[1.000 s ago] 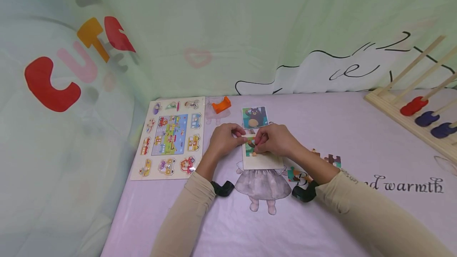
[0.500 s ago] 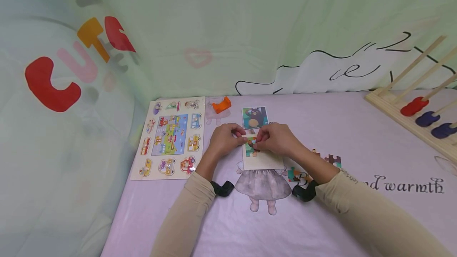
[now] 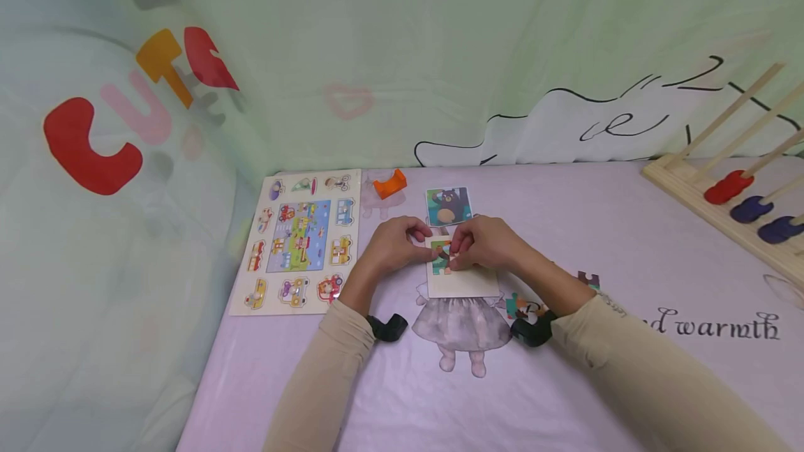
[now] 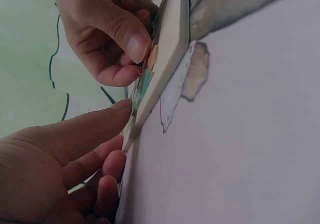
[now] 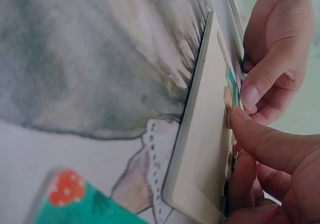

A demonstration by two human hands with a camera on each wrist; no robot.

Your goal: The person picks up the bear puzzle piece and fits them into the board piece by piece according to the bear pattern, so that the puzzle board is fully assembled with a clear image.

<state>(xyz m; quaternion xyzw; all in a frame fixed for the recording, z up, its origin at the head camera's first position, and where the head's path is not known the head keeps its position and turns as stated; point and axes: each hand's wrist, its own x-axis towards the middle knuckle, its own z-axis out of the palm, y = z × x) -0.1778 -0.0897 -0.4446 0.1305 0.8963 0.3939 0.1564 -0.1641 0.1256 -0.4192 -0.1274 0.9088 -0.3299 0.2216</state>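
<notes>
Left hand [image 3: 402, 246] grips the tray [image 3: 463, 286] mid-frame; right hand [image 3: 486, 248] pinches a piece [image 3: 447, 250] at its upper left. Seemingly early: much of the tray is bare, and loose pieces [image 3: 588, 278] remain right of centre.

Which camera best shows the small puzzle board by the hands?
The head view: it shows the small puzzle board from above, partly covered by the right hand. Both wrist views show it at a steep slant, partly behind fingers.
</notes>
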